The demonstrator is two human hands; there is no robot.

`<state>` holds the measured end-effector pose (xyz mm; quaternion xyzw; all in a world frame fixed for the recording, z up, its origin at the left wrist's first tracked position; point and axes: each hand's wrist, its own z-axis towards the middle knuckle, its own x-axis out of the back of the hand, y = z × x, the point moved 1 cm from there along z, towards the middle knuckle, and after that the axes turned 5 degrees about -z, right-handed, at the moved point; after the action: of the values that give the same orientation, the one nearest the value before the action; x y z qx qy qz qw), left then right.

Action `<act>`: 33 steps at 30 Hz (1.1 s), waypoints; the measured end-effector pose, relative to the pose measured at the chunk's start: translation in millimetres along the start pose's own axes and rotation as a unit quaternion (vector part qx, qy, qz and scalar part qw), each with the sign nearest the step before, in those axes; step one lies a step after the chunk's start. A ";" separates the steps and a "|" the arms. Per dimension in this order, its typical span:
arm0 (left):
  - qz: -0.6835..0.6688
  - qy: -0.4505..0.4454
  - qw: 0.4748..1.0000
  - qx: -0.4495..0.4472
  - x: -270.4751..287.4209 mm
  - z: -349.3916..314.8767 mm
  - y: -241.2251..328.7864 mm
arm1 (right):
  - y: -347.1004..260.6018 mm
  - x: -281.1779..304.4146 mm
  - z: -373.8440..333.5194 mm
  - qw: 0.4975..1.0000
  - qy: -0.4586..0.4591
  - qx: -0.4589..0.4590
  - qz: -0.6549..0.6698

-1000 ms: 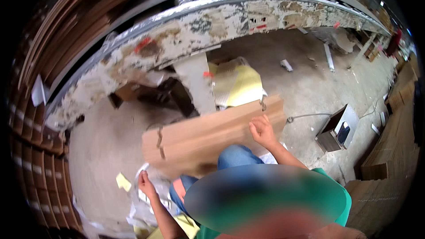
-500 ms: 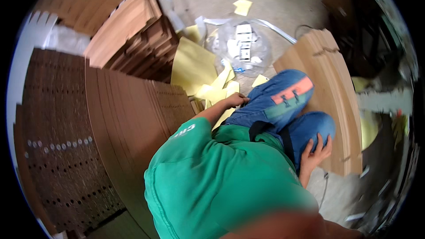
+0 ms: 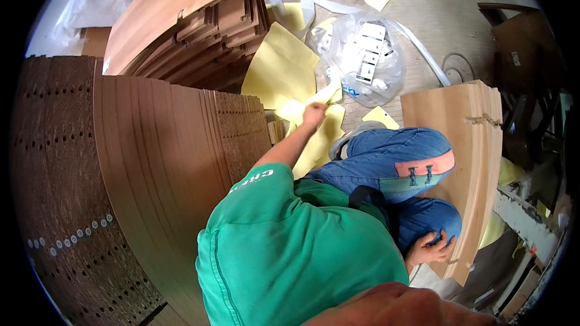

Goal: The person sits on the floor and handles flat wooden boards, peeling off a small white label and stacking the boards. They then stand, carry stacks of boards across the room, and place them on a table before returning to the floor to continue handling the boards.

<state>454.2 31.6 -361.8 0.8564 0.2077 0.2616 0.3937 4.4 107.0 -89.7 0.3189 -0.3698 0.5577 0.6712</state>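
Note:
My left hand (image 3: 315, 115) reaches out over crumpled yellow sheets (image 3: 279, 57) on the floor. Its fingers look curled closed against a narrow yellow strip; whether they grip it is hidden. Lower right, my right hand (image 3: 430, 250) rests on my jeans-covered knee (image 3: 432, 220), fingers apart and holding nothing. Just past the yellow sheets lies a clear plastic bag (image 3: 386, 78) with white labels on it.
Tall stacked brown boards (image 3: 145, 139) stand close on my left, some edges lined with holes. A loose pile of wooden panels (image 3: 172, 12) is beyond them. Light wood boards (image 3: 447, 105) lie by my knees on the right. White strapping (image 3: 423, 54) curls over the floor.
My left hand has left my thigh and stretched out over the yellow sheets. My right hand stays on the knee. The view has shifted, with my legs now lower in it.

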 end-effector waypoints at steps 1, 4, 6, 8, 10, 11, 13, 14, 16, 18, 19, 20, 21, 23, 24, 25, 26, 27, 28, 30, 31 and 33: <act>0.039 0.100 0.993 -0.041 7.2 14.2 11.7 | 3.8 -3.3 -3.2 1.000 -0.007 -0.007 -0.019; 0.033 0.228 0.970 -0.073 36.5 37.1 68.5 | 8.5 -7.1 -6.3 0.998 -0.014 -0.021 -0.061; -0.002 0.290 0.948 -0.129 63.7 60.0 77.7 | 11.1 -10.4 -4.0 0.997 -0.026 -0.021 -0.065; 0.052 0.361 0.924 -0.116 73.7 58.1 121.2 | 14.0 -12.9 -5.6 0.996 -0.031 -0.027 -0.077; 0.132 0.458 0.876 -0.071 86.4 67.7 143.0 | 12.5 -13.3 -2.3 0.997 -0.028 -0.026 -0.067; 0.123 0.454 0.881 -0.052 94.0 70.8 151.4 | 10.3 -13.8 1.2 0.997 -0.027 -0.020 -0.062; 0.111 0.436 0.893 0.000 108.2 82.7 154.9 | 8.7 -14.2 4.7 0.998 -0.027 -0.014 -0.058; 0.155 0.397 0.905 -0.001 114.4 86.7 151.0 | 9.0 -15.3 6.6 0.998 -0.030 -0.013 -0.055; 0.240 0.312 0.919 -0.008 114.3 84.3 161.9 | 7.0 -16.5 7.5 0.998 -0.033 -0.015 -0.057; 0.356 0.244 0.896 -0.106 108.2 72.6 166.1 | 5.7 -15.8 9.3 0.998 -0.032 -0.011 -0.061; 0.423 0.190 0.875 -0.139 105.7 68.9 165.4 | 6.8 -16.2 9.2 0.998 -0.029 -0.008 -0.063; 0.485 0.134 0.847 -0.169 102.3 63.2 165.3 | 8.3 -17.4 8.4 0.997 -0.026 -0.005 -0.066; 0.483 0.059 0.858 -0.165 94.6 48.8 172.6 | 9.3 -17.7 7.6 0.997 -0.025 -0.002 -0.068; 0.391 0.013 0.876 -0.282 81.1 33.5 150.7 | 5.8 -16.3 10.4 0.997 -0.028 -0.002 -0.069; 0.418 -0.020 0.865 -0.276 63.0 10.8 161.6 | 6.4 -18.4 7.0 0.997 -0.027 -0.012 -0.072; 0.439 -0.033 0.842 -0.311 49.8 -7.3 161.3 | 6.4 -18.9 7.6 0.997 -0.025 -0.007 -0.072; 0.390 -0.056 0.841 -0.371 37.5 -27.2 159.7 | 6.8 -19.6 8.1 0.997 -0.023 -0.002 -0.071; 0.406 -0.096 0.819 -0.393 28.5 -46.6 152.2 | 6.1 -20.4 11.9 0.997 -0.023 0.011 -0.069; 0.447 -0.121 0.777 -0.426 13.8 -61.7 137.3 | 5.7 -20.8 11.8 0.997 -0.026 0.012 -0.067; 0.549 -0.215 0.719 -0.367 -15.5 -102.4 134.2 | 5.7 -20.3 10.0 0.997 -0.030 0.010 -0.071; 0.558 -0.245 0.714 -0.344 -21.7 -116.2 125.6 | 4.5 -19.9 10.6 0.997 -0.030 0.012 -0.071; 0.537 -0.290 0.727 -0.316 -24.3 -131.7 108.0 | 0.4 -19.0 11.5 0.997 -0.032 0.015 -0.070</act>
<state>371.0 27.2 -211.2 0.6854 -0.5056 0.2187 0.4762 0.3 87.6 -99.9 0.3718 -0.3598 0.5043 0.6914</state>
